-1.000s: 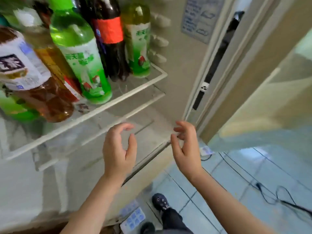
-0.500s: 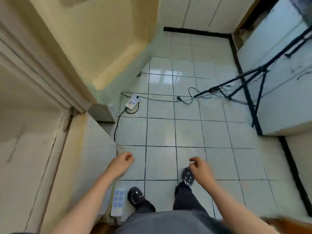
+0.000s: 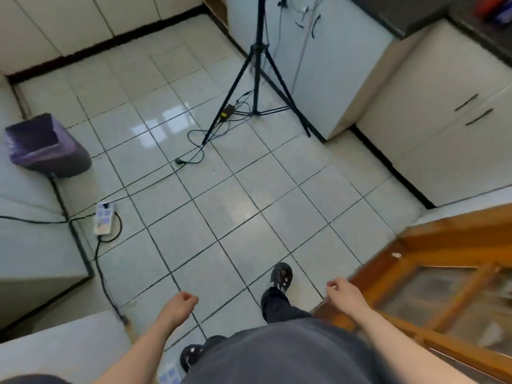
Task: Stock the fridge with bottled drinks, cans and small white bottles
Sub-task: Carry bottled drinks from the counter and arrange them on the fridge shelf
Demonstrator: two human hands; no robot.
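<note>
1. While looking down over the pale tiled floor (image 3: 235,206), standing with one black shoe (image 3: 281,274) ahead of the other.
2. Hanging the left hand (image 3: 181,300) low over the tiles, fingers loosely curled, gripping nothing.
3. Hanging the right hand (image 3: 342,291) the same way, loosely curled and holding nothing, just beside a brown wooden door (image 3: 454,236) with glass panes.
4. Facing a black tripod (image 3: 257,79) standing on the tiles near the white cabinets (image 3: 443,139), with thin black cables (image 3: 179,161) trailing from its foot.
5. Having a white power strip (image 3: 104,218) lying on the floor at the left, showing blue patches, too blurred for reading any lettering.
6. Seeing a bin (image 3: 44,142) with a purple liner further left.
7. Not catching the fridge or the drinks in this view; unable to tell where they are standing.
</note>
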